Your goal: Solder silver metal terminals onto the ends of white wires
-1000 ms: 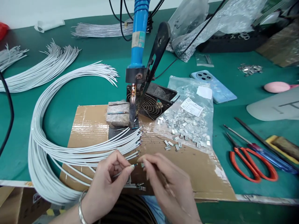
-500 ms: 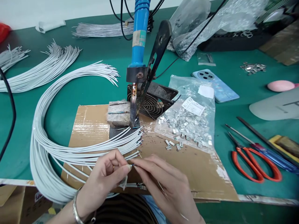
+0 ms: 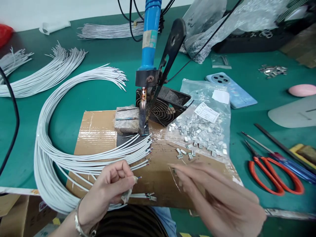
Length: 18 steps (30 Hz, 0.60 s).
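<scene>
A green work surface point(image 3: 98, 98) carries the day's wiring job at a workshop bench. Long bundles of white wire point(image 3: 49, 75) fan across it, with another bundle point(image 3: 111, 31) at the back and a looping sheaf point(image 3: 40, 158) at the front, lying partly over a flattened cardboard sheet point(image 3: 98, 131). To the right lie a plastic bag of metal clips point(image 3: 199, 131), a blue-cased phone point(image 3: 234, 93), a small heap of loose clips point(image 3: 273, 70), orange-handled scissors point(image 3: 255, 174) and a pink oval object point(image 3: 302, 90).
</scene>
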{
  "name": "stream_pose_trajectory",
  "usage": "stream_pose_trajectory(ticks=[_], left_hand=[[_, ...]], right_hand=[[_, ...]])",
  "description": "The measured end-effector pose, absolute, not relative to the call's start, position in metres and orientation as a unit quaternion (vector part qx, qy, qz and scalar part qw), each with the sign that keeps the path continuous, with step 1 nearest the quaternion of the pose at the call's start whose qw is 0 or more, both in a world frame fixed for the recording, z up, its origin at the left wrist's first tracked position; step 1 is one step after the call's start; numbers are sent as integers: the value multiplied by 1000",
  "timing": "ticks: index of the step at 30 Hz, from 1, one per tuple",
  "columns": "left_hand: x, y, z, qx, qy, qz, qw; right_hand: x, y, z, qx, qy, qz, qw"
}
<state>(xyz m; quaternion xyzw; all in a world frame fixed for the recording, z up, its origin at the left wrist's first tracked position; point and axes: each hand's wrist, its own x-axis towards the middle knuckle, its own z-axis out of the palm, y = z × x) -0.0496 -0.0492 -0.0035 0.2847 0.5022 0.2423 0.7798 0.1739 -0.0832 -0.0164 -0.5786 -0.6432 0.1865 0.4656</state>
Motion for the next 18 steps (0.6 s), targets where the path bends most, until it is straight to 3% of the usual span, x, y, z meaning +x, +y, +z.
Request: stream_pose_trajectory(ticks=[7,18], left_hand=[[-51,-44,-1,244,487,268,795],[-52,-45,-3,228,476,266,807]], right_hand=[[138,-80,-25,-539,-485,478,495],[116,-74,-27,-492,-461,541,502]])
